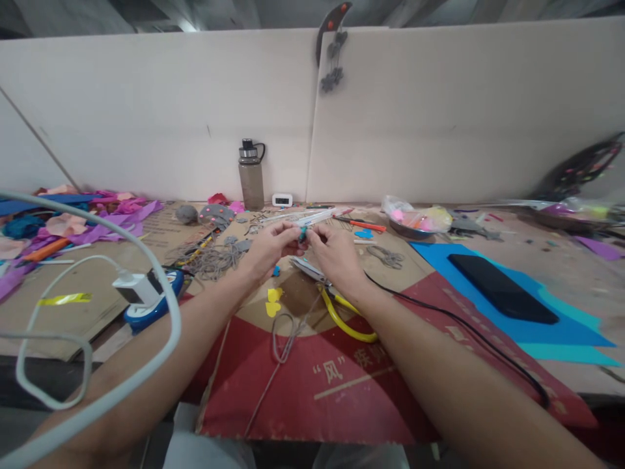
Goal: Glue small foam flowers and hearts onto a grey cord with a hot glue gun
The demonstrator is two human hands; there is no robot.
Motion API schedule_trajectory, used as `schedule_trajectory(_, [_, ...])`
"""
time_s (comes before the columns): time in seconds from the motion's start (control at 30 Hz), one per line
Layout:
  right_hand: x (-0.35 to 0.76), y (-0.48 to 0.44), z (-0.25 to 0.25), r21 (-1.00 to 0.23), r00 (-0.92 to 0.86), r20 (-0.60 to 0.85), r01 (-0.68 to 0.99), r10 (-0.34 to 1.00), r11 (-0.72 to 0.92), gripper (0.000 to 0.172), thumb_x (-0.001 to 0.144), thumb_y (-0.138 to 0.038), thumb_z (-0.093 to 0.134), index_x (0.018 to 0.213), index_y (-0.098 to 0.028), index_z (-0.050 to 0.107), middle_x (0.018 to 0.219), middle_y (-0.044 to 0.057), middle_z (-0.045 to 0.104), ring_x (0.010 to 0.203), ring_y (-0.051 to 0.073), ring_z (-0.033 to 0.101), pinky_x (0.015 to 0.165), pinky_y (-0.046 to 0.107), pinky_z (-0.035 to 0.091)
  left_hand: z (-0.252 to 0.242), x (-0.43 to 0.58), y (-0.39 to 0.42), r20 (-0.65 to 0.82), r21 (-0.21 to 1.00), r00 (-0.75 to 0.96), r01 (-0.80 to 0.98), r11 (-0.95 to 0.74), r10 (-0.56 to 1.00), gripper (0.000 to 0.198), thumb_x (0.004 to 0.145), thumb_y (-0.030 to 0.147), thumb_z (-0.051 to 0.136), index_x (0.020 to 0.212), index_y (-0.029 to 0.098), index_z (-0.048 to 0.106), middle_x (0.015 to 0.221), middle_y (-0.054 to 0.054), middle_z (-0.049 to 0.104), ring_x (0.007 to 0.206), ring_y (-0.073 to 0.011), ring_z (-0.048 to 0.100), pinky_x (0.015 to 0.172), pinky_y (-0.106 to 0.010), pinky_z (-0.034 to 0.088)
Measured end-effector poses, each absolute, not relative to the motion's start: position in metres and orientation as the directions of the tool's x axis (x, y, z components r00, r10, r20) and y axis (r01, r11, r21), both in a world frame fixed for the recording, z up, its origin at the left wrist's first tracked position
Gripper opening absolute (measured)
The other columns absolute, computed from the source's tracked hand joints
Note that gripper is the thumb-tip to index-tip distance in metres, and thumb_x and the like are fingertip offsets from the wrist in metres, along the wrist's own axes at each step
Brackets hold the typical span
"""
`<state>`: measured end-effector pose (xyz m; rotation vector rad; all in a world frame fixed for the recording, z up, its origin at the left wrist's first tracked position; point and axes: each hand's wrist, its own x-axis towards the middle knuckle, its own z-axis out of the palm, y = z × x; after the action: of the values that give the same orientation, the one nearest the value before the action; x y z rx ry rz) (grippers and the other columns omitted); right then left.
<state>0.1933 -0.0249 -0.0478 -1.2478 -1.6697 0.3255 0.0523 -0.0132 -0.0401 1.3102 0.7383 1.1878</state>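
Note:
Both hands meet over the middle of the work surface, around a small dark teal piece (303,233). My left hand (276,246) pinches it from the left, and my right hand (336,253) closes on it from the right. Below the hands lie scissors with yellow handles (346,319), their blades under my right hand. Yellow cut-out shapes (273,303) rest on the cardboard (307,404) under my left hand. A loop of thin grey cord (283,339) runs down the cardboard's red part.
A water bottle (252,179) and small clock (282,200) stand at the back. Coloured scraps (68,225) and a power strip (151,309) are left, with a white cable (173,312) in front. Right are a bowl (415,228), blue sheets (527,312) and a black phone (500,286).

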Motion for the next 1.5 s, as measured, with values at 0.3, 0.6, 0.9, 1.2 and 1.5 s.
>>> schedule_trajectory(0.3, [0.193, -0.026, -0.049, -0.678, -0.055, 0.560, 0.543, 0.827, 0.495, 0.023, 0.088, -0.033, 0.045, 0.073, -0.020, 0.055, 0.071, 0.002, 0.059, 0.068, 0.016, 0.051, 0.065, 0.029, 0.035, -0.045, 0.041, -0.001, 0.233, 0.972, 0.151, -0.076, -0.224, 0.961, 0.020, 0.072, 0.033, 0.070, 0.068, 0.015, 0.065, 0.061, 0.000, 0.057, 0.054, -0.0067, 0.050, 0.048, -0.019, 0.036])
schedule_trajectory(0.6, [0.196, -0.027, -0.048, -0.664, -0.028, 0.616, 0.519, 0.787, 0.538, 0.007, 0.080, -0.019, 0.050, 0.073, -0.020, 0.053, 0.072, 0.001, 0.056, 0.067, 0.015, 0.048, 0.066, 0.028, 0.035, -0.043, 0.042, -0.002, 0.169, 0.973, 0.145, -0.180, -0.142, 0.975, 0.019, 0.069, 0.028, 0.073, 0.071, 0.013, 0.061, 0.061, 0.000, 0.058, 0.055, -0.0076, 0.054, 0.055, -0.022, 0.046])
schedule_trajectory(0.9, [0.196, -0.029, -0.045, -0.668, -0.003, 0.592, 0.558, 0.806, 0.492, 0.027, 0.087, -0.034, 0.047, 0.066, -0.019, 0.056, 0.064, 0.000, 0.057, 0.062, 0.014, 0.048, 0.064, 0.028, 0.033, -0.041, 0.042, -0.003, 0.159, 0.979, 0.095, -0.143, -0.144, 0.983, 0.021, 0.063, 0.028, 0.075, 0.072, 0.015, 0.060, 0.063, 0.000, 0.060, 0.056, -0.0083, 0.056, 0.049, -0.019, 0.039])
schedule_trajectory(1.2, [0.193, -0.032, -0.044, -0.677, -0.025, 0.568, 0.555, 0.823, 0.484, 0.031, 0.088, -0.035, 0.046, 0.067, -0.018, 0.063, 0.057, -0.001, 0.054, 0.055, 0.013, 0.046, 0.061, 0.026, 0.033, -0.038, 0.044, -0.006, 0.148, 0.968, 0.083, -0.217, -0.127, 0.985, 0.024, 0.060, 0.028, 0.077, 0.068, 0.015, 0.059, 0.062, 0.002, 0.056, 0.054, -0.0065, 0.052, 0.048, -0.019, 0.036])
schedule_trajectory(1.5, [0.192, -0.028, -0.047, -0.723, 0.014, 0.551, 0.508, 0.835, 0.468, 0.037, 0.088, -0.037, 0.045, 0.059, -0.019, 0.060, 0.053, -0.002, 0.054, 0.053, 0.013, 0.046, 0.058, 0.026, 0.032, -0.034, 0.047, -0.012, 0.111, 0.959, 0.091, -0.269, -0.083, 0.990, 0.030, 0.056, 0.028, 0.081, 0.067, 0.015, 0.056, 0.060, 0.002, 0.056, 0.055, -0.0074, 0.053, 0.051, -0.020, 0.038])
